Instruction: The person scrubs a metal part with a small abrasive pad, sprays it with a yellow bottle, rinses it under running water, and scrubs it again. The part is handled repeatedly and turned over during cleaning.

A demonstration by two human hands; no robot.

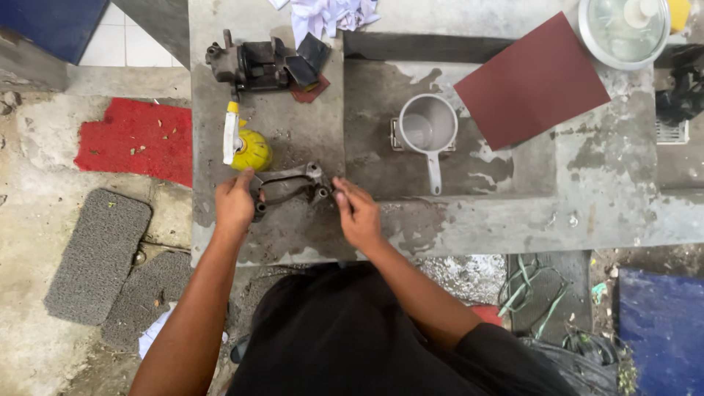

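A grey metal bracket (287,185) with two arms and round ends lies on the concrete counter (469,227). My left hand (235,202) grips its left end. My right hand (356,211) is closed at its right end, fingertips pinched by the bracket's round eye, perhaps around a small tool I cannot make out. A yellow spray bottle (243,145) with a white nozzle lies just beyond my left hand.
A dark brake caliper (253,64) with pads sits at the back left. A grey ladle cup (427,126) stands in the wet sunken basin. A maroon sandpaper sheet (532,81), white rag (323,13), bucket (625,29), red mat (136,139).
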